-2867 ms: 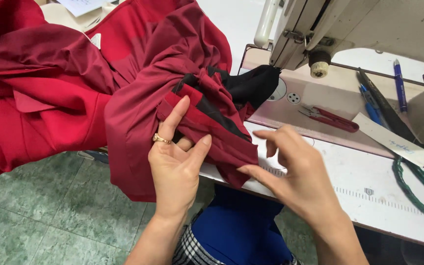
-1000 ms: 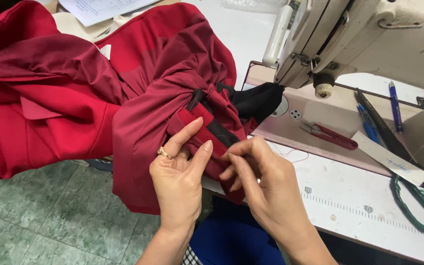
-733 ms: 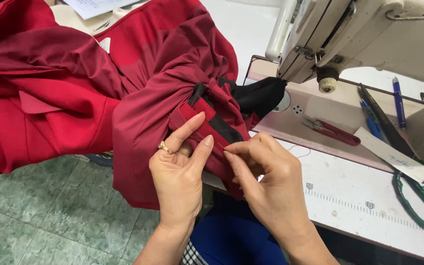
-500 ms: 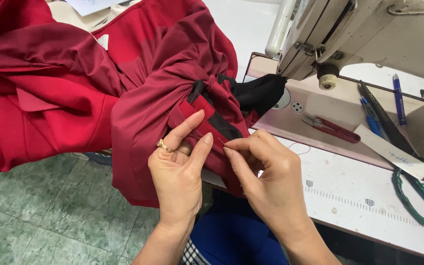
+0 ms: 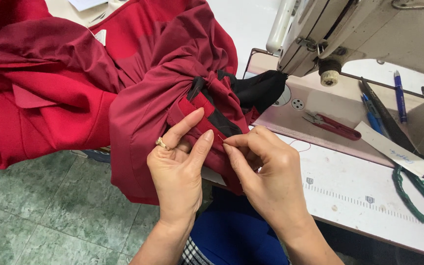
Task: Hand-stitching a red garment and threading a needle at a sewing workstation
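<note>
A large red garment (image 5: 138, 98) with black lining (image 5: 258, 91) hangs over the front edge of a sewing table. My left hand (image 5: 180, 169), a gold ring on one finger, grips a folded red-and-black edge of the garment from below, index finger lying along the fold. My right hand (image 5: 266, 172) pinches the same fold between thumb and forefinger, right beside the left fingertips. A thin red thread (image 5: 300, 145) trails from the pinch across the table. Whether a needle is in the pinch is too small to tell.
A white sewing machine (image 5: 364, 34) stands at the upper right over a pale pink bed (image 5: 320, 105). Red thread snips (image 5: 332, 125), blue pens (image 5: 398, 95), a white paper strip (image 5: 393, 148) and green-handled scissors (image 5: 418, 194) lie on the white table (image 5: 359, 206). Green tiled floor (image 5: 45, 211) lies below.
My right hand moved left from open above the table edge to pinch the garment fold beside my left fingers. The garment shifted slightly; my left hand kept its grip.
</note>
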